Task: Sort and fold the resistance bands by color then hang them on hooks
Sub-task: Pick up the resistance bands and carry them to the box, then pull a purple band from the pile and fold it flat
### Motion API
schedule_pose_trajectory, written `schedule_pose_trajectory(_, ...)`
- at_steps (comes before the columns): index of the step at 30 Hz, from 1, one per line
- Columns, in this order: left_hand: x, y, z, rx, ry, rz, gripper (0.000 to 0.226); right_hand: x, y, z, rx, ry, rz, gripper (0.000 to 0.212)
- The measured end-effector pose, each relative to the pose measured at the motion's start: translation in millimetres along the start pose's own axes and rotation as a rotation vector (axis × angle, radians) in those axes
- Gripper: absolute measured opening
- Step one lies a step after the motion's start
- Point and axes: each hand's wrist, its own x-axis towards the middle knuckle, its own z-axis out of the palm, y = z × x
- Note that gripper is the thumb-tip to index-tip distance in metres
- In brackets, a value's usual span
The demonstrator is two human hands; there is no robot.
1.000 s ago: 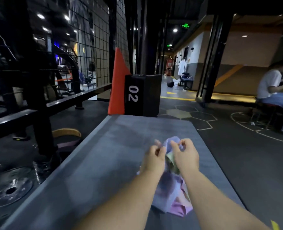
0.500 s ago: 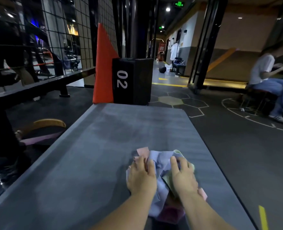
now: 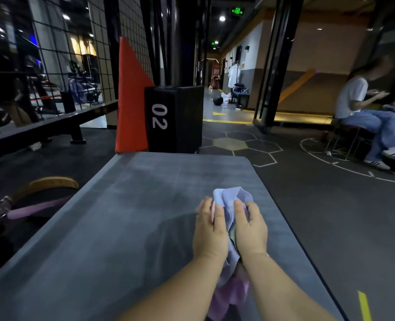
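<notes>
A crumpled bunch of resistance bands lies on the grey mat (image 3: 127,228) in front of me. The lilac-blue band (image 3: 229,201) is on top, a pink band (image 3: 231,295) shows between my forearms, and a sliver of pale green sits between my palms. My left hand (image 3: 211,230) and my right hand (image 3: 251,228) are side by side on the bunch, fingers curled into the lilac-blue band. No hooks are in sight.
An orange wedge (image 3: 131,100) and a black box marked 02 (image 3: 173,119) stand at the mat's far end. A black rack beam (image 3: 50,126) runs along the left, with a purple strap (image 3: 36,208) on the floor. A person (image 3: 363,112) sits at the right.
The bunch has been gathered tighter between my hands; the pink corner and the green loop that showed at the top are now tucked under, and the lilac-blue band stands up in front of my fingers.
</notes>
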Motion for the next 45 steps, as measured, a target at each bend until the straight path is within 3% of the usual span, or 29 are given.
schedule_pose_trajectory(3,14,11,4,0.039,0.014,0.059,0.069,21,-7,-2,-0.032,-0.002,-0.078,0.023)
schedule_pose_trajectory(6,19,4,5,0.182,-0.010,0.037,0.075,29,8,-2,-0.132,-0.056,-0.055,0.032)
schedule_pose_trajectory(9,9,-19,5,0.527,-0.102,-0.032,0.084,20,36,0,-0.497,-0.133,0.019,0.050)
schedule_pose_trajectory(12,8,-34,4,0.727,-0.141,-0.153,0.062,12,54,4,-0.772,-0.173,0.053,0.055)
schedule_pose_trajectory(17,15,-57,8,0.793,-0.188,-0.257,0.068,12,69,5,-0.868,-0.178,0.033,0.064)
schedule_pose_trajectory(20,15,-65,10,0.804,-0.166,-0.236,0.070,12,72,5,-0.865,-0.207,0.018,0.083)
schedule_pose_trajectory(24,15,-65,11,0.789,-0.170,-0.222,0.071,15,76,5,-0.901,-0.257,0.021,0.063)
schedule_pose_trajectory(32,15,-66,9,0.795,-0.190,-0.225,0.071,18,81,11,-0.951,-0.284,0.033,0.069)
schedule_pose_trajectory(45,18,-59,3,0.707,-0.245,-0.301,0.071,14,65,7,-0.954,-0.307,0.070,0.056)
